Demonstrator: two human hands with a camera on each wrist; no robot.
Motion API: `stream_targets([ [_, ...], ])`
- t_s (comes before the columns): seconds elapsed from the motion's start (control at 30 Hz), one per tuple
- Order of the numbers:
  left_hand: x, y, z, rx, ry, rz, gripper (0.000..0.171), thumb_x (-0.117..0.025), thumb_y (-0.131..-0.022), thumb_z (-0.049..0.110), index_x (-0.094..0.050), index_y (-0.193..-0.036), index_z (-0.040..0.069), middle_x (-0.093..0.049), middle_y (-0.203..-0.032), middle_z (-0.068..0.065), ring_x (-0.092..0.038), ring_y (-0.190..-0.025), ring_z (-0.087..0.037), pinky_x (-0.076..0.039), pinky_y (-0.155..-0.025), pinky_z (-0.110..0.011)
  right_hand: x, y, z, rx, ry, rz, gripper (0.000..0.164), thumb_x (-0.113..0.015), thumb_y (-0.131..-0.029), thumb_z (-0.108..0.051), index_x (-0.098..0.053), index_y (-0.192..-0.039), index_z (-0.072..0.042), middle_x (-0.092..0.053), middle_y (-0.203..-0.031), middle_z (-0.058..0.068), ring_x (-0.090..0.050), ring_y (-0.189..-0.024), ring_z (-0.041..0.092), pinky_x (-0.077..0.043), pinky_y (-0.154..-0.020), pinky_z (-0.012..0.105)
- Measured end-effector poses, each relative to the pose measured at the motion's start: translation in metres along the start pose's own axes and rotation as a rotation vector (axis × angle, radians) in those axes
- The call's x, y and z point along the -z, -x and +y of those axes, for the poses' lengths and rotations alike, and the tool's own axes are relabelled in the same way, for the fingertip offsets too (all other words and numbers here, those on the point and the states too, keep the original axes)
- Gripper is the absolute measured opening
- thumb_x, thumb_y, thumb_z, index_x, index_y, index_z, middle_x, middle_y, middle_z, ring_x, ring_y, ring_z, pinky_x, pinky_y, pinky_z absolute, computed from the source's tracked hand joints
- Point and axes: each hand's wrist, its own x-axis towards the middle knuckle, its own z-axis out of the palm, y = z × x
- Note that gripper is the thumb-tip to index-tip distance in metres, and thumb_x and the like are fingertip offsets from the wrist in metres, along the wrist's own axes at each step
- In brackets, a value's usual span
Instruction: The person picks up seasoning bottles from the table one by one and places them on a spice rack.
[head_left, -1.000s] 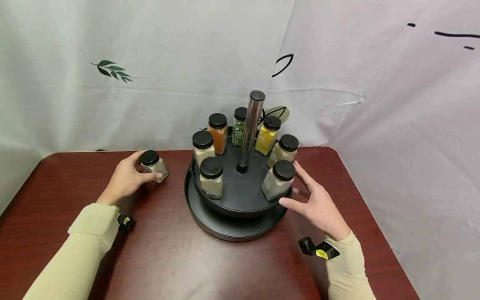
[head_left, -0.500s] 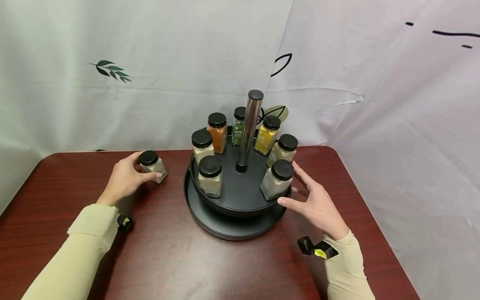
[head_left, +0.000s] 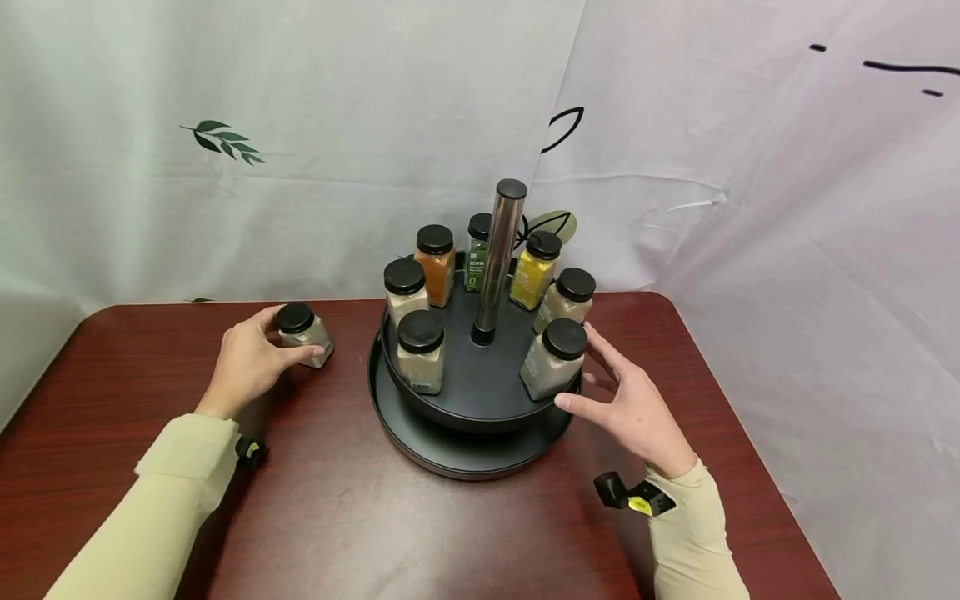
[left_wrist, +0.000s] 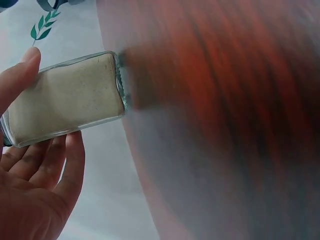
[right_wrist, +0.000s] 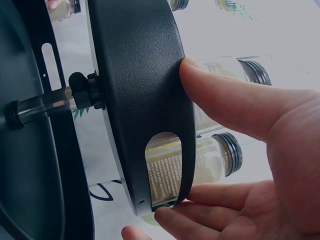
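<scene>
My left hand (head_left: 251, 358) grips a square glass spice jar (head_left: 307, 337) with a black lid at the table's far left. Pale powder fills this jar in the left wrist view, where the thumb (left_wrist: 22, 75) lies on one side and the fingers on the other. Its base is at the tabletop; contact is hard to judge. My right hand (head_left: 633, 408) touches the rim of the upper tier of a black two-tier rack (head_left: 480, 408), thumb and fingers spread apart. Beside those fingers stands a jar of greyish powder (head_left: 551, 371). In the right wrist view the fingertips touch the tier wall (right_wrist: 145, 65) near a slot.
Several black-lidded jars ring the upper tier, among them orange (head_left: 437, 271), green (head_left: 476, 262) and yellow (head_left: 531, 279). A metal post (head_left: 498, 275) rises from its middle. The lower tray (head_left: 465, 462) juts out in front. White cloth (head_left: 337, 167) hangs behind the reddish-brown table (head_left: 337, 517).
The jar in my left hand has shifted very slightly to the left. My right hand stays at the rack's rim, and the rack's jars keep their places.
</scene>
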Motion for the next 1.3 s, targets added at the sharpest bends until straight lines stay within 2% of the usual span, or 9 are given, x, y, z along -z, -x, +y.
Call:
stream_targets([
  [0.13,0.001,0.0,0.005,0.008,0.003,0.013,0.062,-0.091,-0.075,0.022,-0.065,-0.128,0.003,-0.072,-0.106,-0.015,-0.057,-0.076,0.007,-0.044,-0.062,-0.012,0.0,0.0,0.0,-0.001,-0.001,0.0,0.095,-0.084,-0.084,-0.021,-0.026,-0.16,-0.021,-0.033,-0.161,0.001,-0.052,-0.133,0.032,-0.048,-0.101,0.045],
  [0.33,0.005,0.001,0.02,0.026,0.017,0.05,0.063,-0.092,-0.073,0.022,-0.066,-0.128,0.005,-0.072,-0.11,-0.015,-0.067,-0.086,-0.019,-0.042,-0.068,-0.006,0.0,0.0,0.001,0.0,-0.007,0.001,0.095,-0.084,-0.084,-0.02,-0.027,-0.16,-0.021,-0.034,-0.16,0.002,-0.052,-0.133,0.031,-0.047,-0.102,0.045],
  [0.4,0.008,0.002,0.025,0.026,0.018,0.061,0.063,-0.093,-0.073,0.023,-0.066,-0.128,0.005,-0.072,-0.108,-0.015,-0.068,-0.086,-0.022,-0.042,-0.068,-0.006,0.0,0.0,0.001,0.002,-0.009,0.002,0.095,-0.084,-0.084,-0.02,-0.027,-0.16,-0.021,-0.034,-0.16,0.001,-0.052,-0.133,0.031,-0.048,-0.101,0.045],
  [0.5,0.011,0.003,0.034,0.037,0.036,0.073,0.062,-0.093,-0.072,0.023,-0.067,-0.126,0.008,-0.072,-0.106,-0.013,-0.067,-0.082,-0.005,-0.044,-0.067,-0.007,0.0,0.0,0.0,0.003,-0.01,0.003,0.095,-0.084,-0.084,-0.02,-0.027,-0.159,-0.021,-0.034,-0.16,0.001,-0.053,-0.132,0.031,-0.048,-0.101,0.045],
  [0.63,0.016,0.006,0.044,0.038,0.066,0.086,0.061,-0.093,-0.072,0.022,-0.068,-0.125,0.008,-0.073,-0.104,-0.012,-0.057,-0.078,0.017,-0.046,-0.068,-0.007,0.0,0.0,-0.001,0.003,-0.01,0.003,0.095,-0.085,-0.084,-0.02,-0.028,-0.159,-0.02,-0.034,-0.16,0.001,-0.053,-0.132,0.03,-0.048,-0.101,0.047],
  [0.87,0.026,0.011,0.062,0.014,0.095,0.105,0.061,-0.094,-0.07,0.02,-0.068,-0.124,0.009,-0.073,-0.102,-0.012,-0.06,-0.076,0.016,-0.046,-0.068,-0.007,0.0,0.0,-0.001,0.0,-0.011,0.003,0.095,-0.085,-0.083,-0.019,-0.027,-0.159,-0.02,-0.034,-0.16,0.002,-0.052,-0.133,0.03,-0.047,-0.102,0.048],
  [1.2,0.038,0.022,0.083,-0.019,0.08,0.106,0.062,-0.095,-0.069,0.02,-0.069,-0.124,0.008,-0.074,-0.099,-0.012,-0.06,-0.073,0.015,-0.045,-0.069,-0.006,0.0,0.0,-0.001,0.001,-0.015,0.002,0.096,-0.085,-0.083,-0.019,-0.028,-0.159,-0.019,-0.034,-0.16,0.002,-0.053,-0.132,0.03,-0.047,-0.102,0.048],
  [1.3,0.042,0.026,0.092,-0.027,0.083,0.097,0.063,-0.095,-0.068,0.021,-0.069,-0.124,0.01,-0.074,-0.096,-0.007,-0.062,-0.073,0.014,-0.045,-0.069,-0.006,0.0,0.0,-0.001,-0.003,-0.013,0.002,0.096,-0.085,-0.083,-0.019,-0.028,-0.159,-0.019,-0.033,-0.161,0.001,-0.053,-0.132,0.03,-0.048,-0.101,0.047],
])
